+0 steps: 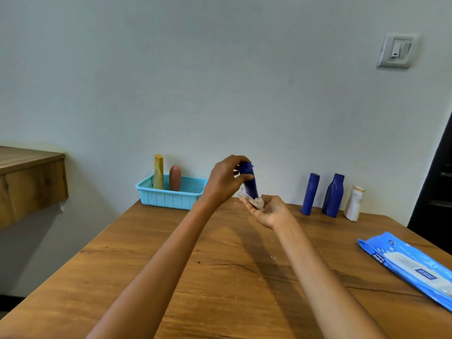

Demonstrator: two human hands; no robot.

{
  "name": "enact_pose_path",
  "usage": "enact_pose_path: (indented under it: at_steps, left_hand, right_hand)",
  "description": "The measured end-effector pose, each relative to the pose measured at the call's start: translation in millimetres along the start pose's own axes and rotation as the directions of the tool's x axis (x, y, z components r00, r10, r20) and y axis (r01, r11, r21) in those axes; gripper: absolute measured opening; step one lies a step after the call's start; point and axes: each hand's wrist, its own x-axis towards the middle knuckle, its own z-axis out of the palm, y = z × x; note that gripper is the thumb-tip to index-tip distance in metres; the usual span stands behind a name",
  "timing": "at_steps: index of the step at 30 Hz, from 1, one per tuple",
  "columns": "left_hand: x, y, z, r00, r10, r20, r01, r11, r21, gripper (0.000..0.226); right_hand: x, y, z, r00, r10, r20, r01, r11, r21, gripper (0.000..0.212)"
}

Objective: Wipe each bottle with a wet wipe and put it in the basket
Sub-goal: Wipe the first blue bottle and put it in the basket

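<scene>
The dark blue bottle (249,179) stood nearly upright in the air above the wooden table (220,277), its top pinched between the curled fingers and thumb of the left hand (226,178). Its base pressed into a crumpled wet wipe (254,201) that lay across the fingers of the right hand (267,210), which was turned palm up, fingers loosely cupped under the wipe and not closed round the bottle. Both forearms reached forward over the table, the left wrist bent so the fingers came down onto the cap from above.

Left of the left hand's fingers sat the light blue basket (171,194), holding a yellow bottle (158,171) and a reddish-brown bottle (175,178), both upright. Right of the right hand's fingers stood two blue bottles (310,194) (333,195) and a white bottle (354,203) by the wall. Nearer, well to the right, lay the blue wipes pack (413,267).
</scene>
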Motion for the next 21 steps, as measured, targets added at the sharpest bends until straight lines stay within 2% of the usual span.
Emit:
enact_pose_path:
  at_steps: [3, 7, 11, 14, 16, 18, 21]
  left_hand:
    - [-4, -4, 7, 0.998, 0.061, 0.027, -0.063, 0.996, 0.059, 0.033]
    - [-6, -10, 8, 0.997, 0.068, 0.027, -0.07, 0.992, 0.108, 0.032]
    - [-7, -19, 1, 0.998, 0.009, -0.064, -0.003, 0.995, 0.099, 0.03]
    - [-6, -24, -6, 0.99, -0.043, -0.132, 0.054, 0.995, 0.078, 0.033]
    - [-5, -25, -9, 0.984, -0.081, -0.16, 0.093, 0.993, 0.069, 0.033]
    - [-4, -26, -13, 0.971, -0.138, -0.197, 0.149, 0.988, 0.042, 0.032]
    - [1, -27, -15, 0.944, -0.241, -0.226, 0.241, 0.97, -0.03, 0.029]
  right_hand:
    - [1, -3, 2, 0.999, -0.037, -0.034, 0.037, 0.999, 0.021, 0.033]
    - [-1, -2, 6, 0.997, -0.066, -0.047, 0.063, 0.997, -0.052, 0.027]
    - [-10, 3, 11, 0.996, -0.088, 0.015, 0.089, 0.973, -0.211, 0.019]
    - [-12, 4, 15, 0.987, -0.159, 0.003, 0.153, 0.942, -0.299, 0.027]
    - [-13, 4, 17, 0.977, -0.211, -0.01, 0.195, 0.917, -0.347, 0.02]
    - [-15, 5, 17, 0.971, -0.237, -0.018, 0.212, 0.898, -0.385, 0.011]
    - [-13, 6, 18, 0.951, -0.309, 0.003, 0.272, 0.83, -0.486, 0.016]
